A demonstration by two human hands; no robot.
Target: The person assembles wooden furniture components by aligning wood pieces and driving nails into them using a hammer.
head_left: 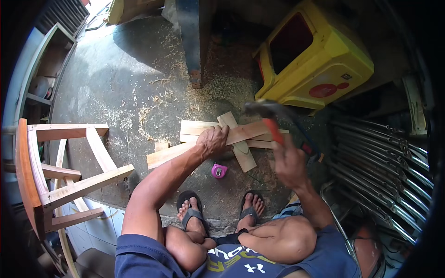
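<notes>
Several pale wooden boards (191,127) lie crossed on the concrete floor. My left hand (212,139) has its fingers wrapped over the edge of a long reddish board (248,132) lying diagonally across them. My right hand (289,157) grips the orange handle of a hammer (278,130), whose dark head is raised above the board's right end and slightly blurred. A pink tape measure (219,171) lies just below the boards, between my hands. Beside my right hand is a dark tool with blue and red parts (308,149), partly hidden.
An unfinished wooden chair frame (69,197) lies at left, beside a shelving unit (42,96). A yellow plastic shell (340,60) stands back right, a dark post (192,51) at back centre. Stacked chrome tubes (380,162) fill the right. Shavings litter the floor (116,92) around my sandalled feet.
</notes>
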